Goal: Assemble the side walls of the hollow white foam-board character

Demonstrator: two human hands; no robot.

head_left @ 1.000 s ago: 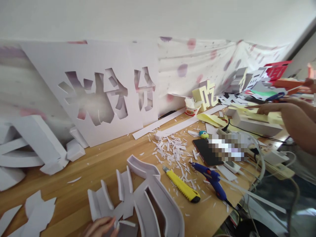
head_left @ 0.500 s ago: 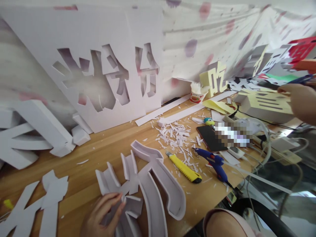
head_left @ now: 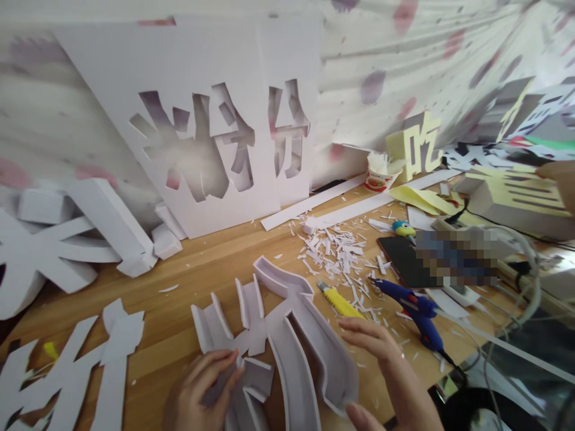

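Observation:
A white foam-board character [head_left: 294,365] with raised side walls lies hollow side up on the wooden table in front of me. My left hand [head_left: 202,383] is closed at its lower left part, thumb and fingertips pinching a wall edge. My right hand [head_left: 390,371] hovers by its right side, fingers apart and nothing in them. Just beyond my right fingertips lies a yellow utility knife [head_left: 339,301], its near end hidden by the hand. To its right rests a blue glue gun [head_left: 415,305] with a long white strip at its back.
White offcuts [head_left: 335,245] litter the table behind the character. Flat cut-out pieces [head_left: 114,341] lie at left, and a cut-out board [head_left: 179,54] leans on the wall. A dark phone [head_left: 404,260] and cables lie right. Another person's hand [head_left: 557,179] is at a yellow box letter [head_left: 507,197].
My right hand has come into view over the character's right side and covers the knife's end. My left hand keeps its pinch. The view has swung left.

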